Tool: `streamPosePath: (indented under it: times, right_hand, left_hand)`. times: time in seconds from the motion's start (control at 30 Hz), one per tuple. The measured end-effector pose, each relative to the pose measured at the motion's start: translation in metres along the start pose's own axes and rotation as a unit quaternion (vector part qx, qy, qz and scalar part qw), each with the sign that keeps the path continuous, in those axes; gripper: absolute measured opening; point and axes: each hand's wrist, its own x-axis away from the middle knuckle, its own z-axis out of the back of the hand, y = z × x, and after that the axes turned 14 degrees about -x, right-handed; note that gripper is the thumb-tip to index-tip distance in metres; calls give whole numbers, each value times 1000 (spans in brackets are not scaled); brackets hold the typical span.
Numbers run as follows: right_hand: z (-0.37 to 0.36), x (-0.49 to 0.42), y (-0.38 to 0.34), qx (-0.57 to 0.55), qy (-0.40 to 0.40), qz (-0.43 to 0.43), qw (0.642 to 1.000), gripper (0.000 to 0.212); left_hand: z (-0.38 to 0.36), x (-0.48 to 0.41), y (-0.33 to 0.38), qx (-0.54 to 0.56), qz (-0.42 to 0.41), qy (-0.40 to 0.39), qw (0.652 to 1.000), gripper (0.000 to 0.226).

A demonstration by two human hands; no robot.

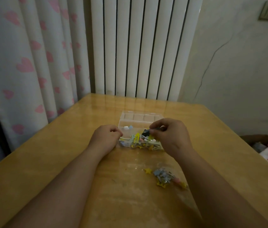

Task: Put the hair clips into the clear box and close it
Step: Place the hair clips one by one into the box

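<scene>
Glossy wooden bench (47,162) carried an open clear plastic box (121,123), lid flat behind, pastel clips (138,139) heaped in its near side. Right hand (171,137) pinched a dark clip (145,132) over the box. Left hand (104,139) was curled at its left edge, grip unclear. Loose star-shaped clips (164,176) lay near the right forearm.

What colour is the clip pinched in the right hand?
Black. The head view shows the clip pinched by the right hand over the clear box.

Curtain (26,63) white, pink hearts; table (64,153) yellow wood; hair clips (164,176) yellow, blue, pink.
</scene>
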Motion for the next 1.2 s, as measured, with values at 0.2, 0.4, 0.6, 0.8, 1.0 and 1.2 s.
streamPosePath:
  times: [0.2,0.4,0.6,0.8,1.0,1.2]
  right_hand:
    - [-13,-30,-2,2,28,-3,1000,10]
    - [-31,-63,-3,9,38,7,999,4]
    - [-49,-82,0,66,16,28,997,11]
    - [-55,-90,9,178,-56,3,982,18]
    - [-45,-87,12,155,-30,10,987,14]
    - [-45,-85,9,157,-94,-7,983,29]
  left_hand:
    - [1,-1,1,-17,-1,-2,1000,19]
    - [0,-1,2,-10,5,-7,1000,19]
    - [0,-4,2,-10,12,-11,1000,18]
    - [1,-3,3,-19,10,-10,1000,19]
    - [1,-4,3,-26,8,-1,1000,16]
    - [1,-2,4,-39,8,-6,999,17]
